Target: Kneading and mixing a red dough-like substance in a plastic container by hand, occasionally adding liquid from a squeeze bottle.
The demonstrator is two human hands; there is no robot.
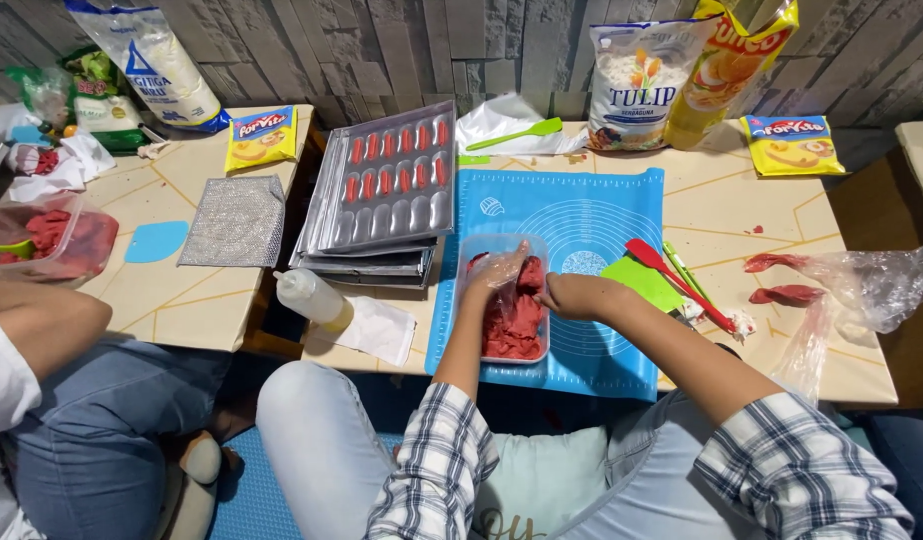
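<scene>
Sitting at low beige table (742, 215) w/ gold lines, grey stone-look wall (402, 45) behind. Blue silicone mat (592, 215) lying on table in front of me; clear plastic container (504, 247) of red dough (517, 318) sitting on mat's left part. Metal mould tray (382, 215) w/ red pieces just left of mat. My left hand (497, 270), in thin plastic glove, curling into the dough, grip closed on it. Right hand (574, 296), bare, grip pinching dough at container's right edge.
</scene>
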